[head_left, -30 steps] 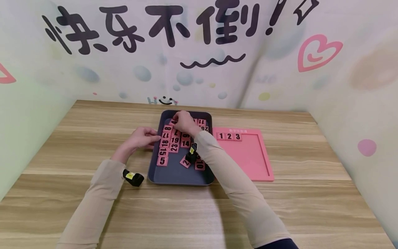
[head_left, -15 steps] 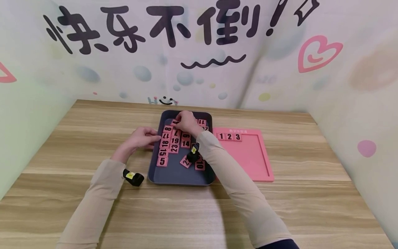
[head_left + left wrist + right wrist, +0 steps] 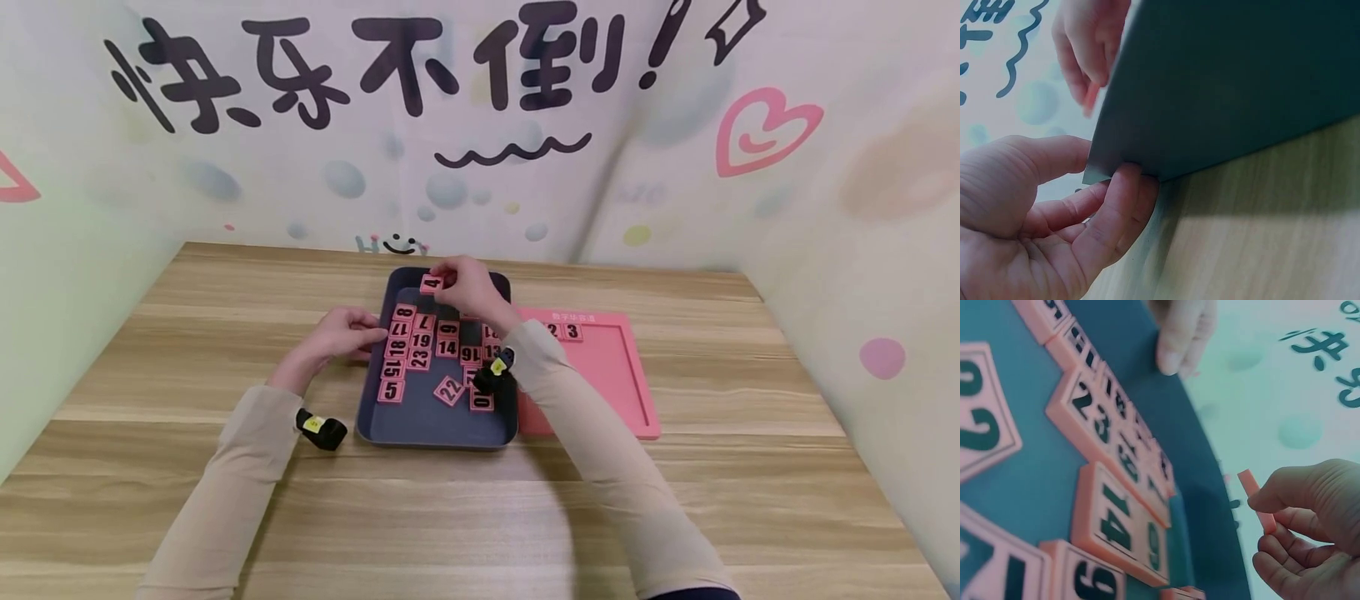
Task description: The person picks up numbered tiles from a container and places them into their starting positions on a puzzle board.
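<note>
My right hand pinches a pink number tile marked 4 between thumb and fingers, above the far end of the dark tray. In the right wrist view that tile is seen edge-on, held clear of the others. My left hand grips the tray's left edge; in the left wrist view its thumb lies at the rim and its fingers press the wall from outside. Several numbered tiles lie inside the tray, among them a tilted 22 and a 5. My right hand and wrist hide some tiles.
Right of the tray lies a pink frame board, with tiles 2 and 3 showing along its top edge. The forearm covers part of it. A printed wall sheet stands behind the wooden table.
My right hand has lifted the 4 tile off the tray floor, moving up and slightly to the right. The left hand stays at the tray's edge.
</note>
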`<state>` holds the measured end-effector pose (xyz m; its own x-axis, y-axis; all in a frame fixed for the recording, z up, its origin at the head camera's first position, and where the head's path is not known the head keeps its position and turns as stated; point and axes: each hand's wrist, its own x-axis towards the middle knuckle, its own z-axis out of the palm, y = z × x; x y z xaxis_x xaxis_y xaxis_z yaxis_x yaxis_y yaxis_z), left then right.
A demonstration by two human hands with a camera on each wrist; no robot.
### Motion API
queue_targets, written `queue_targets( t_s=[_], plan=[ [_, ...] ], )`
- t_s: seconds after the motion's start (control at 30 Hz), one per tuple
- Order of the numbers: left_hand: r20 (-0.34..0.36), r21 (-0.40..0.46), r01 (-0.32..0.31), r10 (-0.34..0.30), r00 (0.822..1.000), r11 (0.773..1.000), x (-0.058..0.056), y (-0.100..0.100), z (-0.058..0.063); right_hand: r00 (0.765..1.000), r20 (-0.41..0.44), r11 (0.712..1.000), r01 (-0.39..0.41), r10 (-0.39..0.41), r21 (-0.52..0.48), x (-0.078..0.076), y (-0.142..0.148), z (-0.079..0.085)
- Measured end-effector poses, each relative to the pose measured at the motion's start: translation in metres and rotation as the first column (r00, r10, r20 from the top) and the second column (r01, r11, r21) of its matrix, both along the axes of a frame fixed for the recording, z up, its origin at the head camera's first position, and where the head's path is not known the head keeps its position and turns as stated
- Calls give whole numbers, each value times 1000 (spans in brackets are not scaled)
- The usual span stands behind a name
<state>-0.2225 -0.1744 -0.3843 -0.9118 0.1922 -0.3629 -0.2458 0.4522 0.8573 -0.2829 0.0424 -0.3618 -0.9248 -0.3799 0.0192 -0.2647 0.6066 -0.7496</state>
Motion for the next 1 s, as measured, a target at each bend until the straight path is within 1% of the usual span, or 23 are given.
queue_targets(
  t_s=[0.1, 0.2, 0.3, 0.4, 0.57, 0.83, 1.0],
  plan=[
    [0, -3, -1, 1, 1000, 1000, 0, 0, 0, 1000, -17, 1000, 11, -11, -9, 7, 10, 8],
    [0, -8, -1, 1, 1000, 1000, 0, 1, 1, 998, -61, 1000, 20, -21, -17, 13, 20, 13],
    [0, -14, -1, 1, 1000, 1000, 0, 1, 1, 994, -105, 999, 32, -35, -27, 18, 33, 15],
    [3, -17, -1, 1, 1000, 1000, 0, 1, 0, 991, -120, 998, 52, -56, -39, 23, 47, 16],
    [4, -15, -5, 5, 1000, 1000, 0, 2, 0, 988, -128, 995, 79, -86, -63, 30, 72, 15],
    [10, -17, -14, 14, 1000, 1000, 0, 2, 0, 971, -197, 990, 127, -136, -61, 41, 114, 7],
    [7, -18, -10, 11, 1000, 1000, 0, 2, -1, 968, -171, 983, 178, -183, -41, 51, 142, 1]
  ],
)
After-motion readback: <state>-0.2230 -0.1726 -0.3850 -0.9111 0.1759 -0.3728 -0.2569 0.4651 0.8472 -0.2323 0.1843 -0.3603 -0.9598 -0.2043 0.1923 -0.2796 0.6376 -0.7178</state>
